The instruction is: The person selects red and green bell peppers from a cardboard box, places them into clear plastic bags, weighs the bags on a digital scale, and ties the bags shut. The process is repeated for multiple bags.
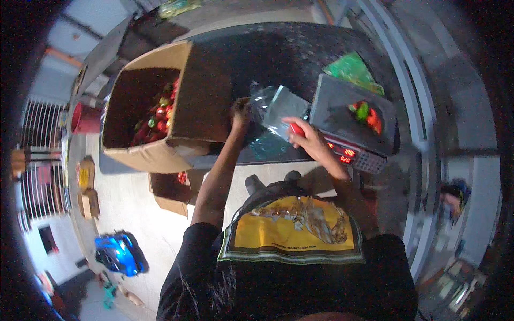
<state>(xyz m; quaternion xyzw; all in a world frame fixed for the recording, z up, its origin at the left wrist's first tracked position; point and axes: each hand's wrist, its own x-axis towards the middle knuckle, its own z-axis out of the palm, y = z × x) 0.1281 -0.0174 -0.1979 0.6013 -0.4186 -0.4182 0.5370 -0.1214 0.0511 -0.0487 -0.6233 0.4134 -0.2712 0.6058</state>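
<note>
My left hand [241,113] is over the dark table beside the cardboard box, its fingers closed at the edge of a clear plastic bag [259,101]. The fingers are dim and partly blurred. My right hand [309,141] grips a small glossy red piece [296,129] by the front of the scale [334,107]. Its exact kind is too blurred to tell. Between the hands lies a stack of clear bags [284,107]. On the scale's plate rest several red and green pieces [365,115], and its red digits are lit.
An open cardboard box [206,101] with many shiny red and green pieces [160,115] stands on the table's left. Behind the scale lies a green bag [350,69]. Below the table edge is another box [166,192]. A blue object [120,252] is on the floor.
</note>
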